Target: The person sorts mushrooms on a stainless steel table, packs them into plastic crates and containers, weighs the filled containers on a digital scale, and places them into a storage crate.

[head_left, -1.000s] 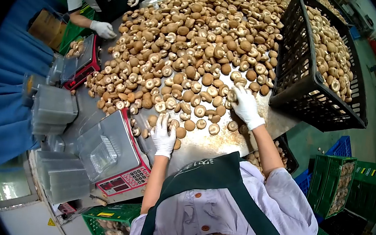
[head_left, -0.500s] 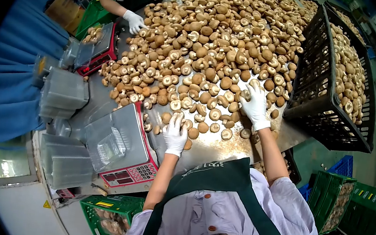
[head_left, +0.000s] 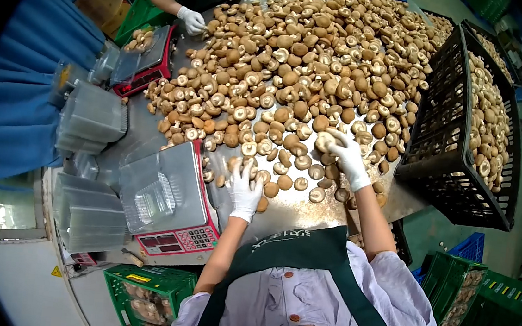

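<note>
Brown shiitake mushrooms (head_left: 296, 71) lie heaped across a metal table, caps and pale stems showing. In my white-gloved right hand (head_left: 351, 162), the thumb and fingers pinch a large pale-undersided mushroom (head_left: 325, 142) at the near side of the heap. My left hand (head_left: 244, 194), also gloved, is lower and to the left, its fingers curled round a mushroom (head_left: 249, 162) at the fingertips; the grip is partly hidden. Loose mushrooms surround both hands. Left of my left hand stands a red-framed scale (head_left: 192, 238) with a clear plastic tray (head_left: 154, 199) on it.
A black crate (head_left: 457, 177) full of mushrooms stands at the right edge. Stacked clear trays (head_left: 87, 215) line the left side, near a second scale (head_left: 146, 78). A co-worker's gloved hand (head_left: 192, 21) touches the heap's far left. Green crates (head_left: 150, 282) sit below the table.
My right hand has drawn slightly nearer and now grips a large mushroom. My left hand stays almost in place. The whole view has shifted slightly.
</note>
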{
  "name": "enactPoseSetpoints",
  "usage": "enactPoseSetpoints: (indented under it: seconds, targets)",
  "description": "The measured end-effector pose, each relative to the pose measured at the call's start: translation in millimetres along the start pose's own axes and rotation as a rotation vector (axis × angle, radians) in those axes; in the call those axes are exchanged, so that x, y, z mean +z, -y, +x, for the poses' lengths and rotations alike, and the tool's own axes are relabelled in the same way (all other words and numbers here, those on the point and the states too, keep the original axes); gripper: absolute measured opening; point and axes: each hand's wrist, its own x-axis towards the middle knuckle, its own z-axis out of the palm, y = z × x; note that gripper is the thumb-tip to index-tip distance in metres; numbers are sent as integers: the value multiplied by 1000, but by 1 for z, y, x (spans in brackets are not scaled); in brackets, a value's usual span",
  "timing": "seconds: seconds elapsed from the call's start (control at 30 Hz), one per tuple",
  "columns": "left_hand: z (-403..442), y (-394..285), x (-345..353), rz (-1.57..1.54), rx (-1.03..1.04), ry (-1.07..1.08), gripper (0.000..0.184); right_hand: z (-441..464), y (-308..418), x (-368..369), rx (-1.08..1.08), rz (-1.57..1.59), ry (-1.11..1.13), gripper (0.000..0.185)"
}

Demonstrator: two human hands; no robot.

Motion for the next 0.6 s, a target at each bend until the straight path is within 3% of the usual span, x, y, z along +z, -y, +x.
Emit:
enactPoseSetpoints:
  seconds: [0.03, 0.13, 0.2, 0.27, 0.3, 0.33, 0.4, 0.47, 0.5, 0.53, 0.6]
  targets:
    - [7, -6, -6, -61, -18, 27, 49, -1, 10, -12, 164, 124, -5, 42]
    - [36, -28, -8, -78, 131, -62, 51, 6, 21, -32, 201, 603, -86, 41]
    - [57, -39, 5, -237, 175, 88, 46, 22, 20, -48, 144, 638, -101, 38]
    - [73, -50, 24, -72, 292, 186, 49, 56, 6, -67, 131, 638, -3, 37]
    - [79, -55, 35, 50, 318, 223, 52, 67, 17, -65, 197, 587, -105, 33]
    - [84, -58, 46, 173, 342, 259, 54, 61, 61, -45, 209, 325, -308, 25]
    - [91, -60, 64, 342, 369, 382, 64, 108, 31, -62, 67, -43, -215, 26]
    - [96, -62, 76, 411, 309, 400, 61, 132, 24, -50, -116, -570, -348, 36]
    - [98, -61, 75, 413, 307, 397, 61, 128, 44, -38, 1, -774, -280, 46]
    - [98, -60, 74, 401, 312, 408, 58, 132, 28, -33, -186, -971, -252, 49]
    - [94, -57, 69, 390, 313, 421, 54, 135, 3, -23, -259, -1068, -301, 53]
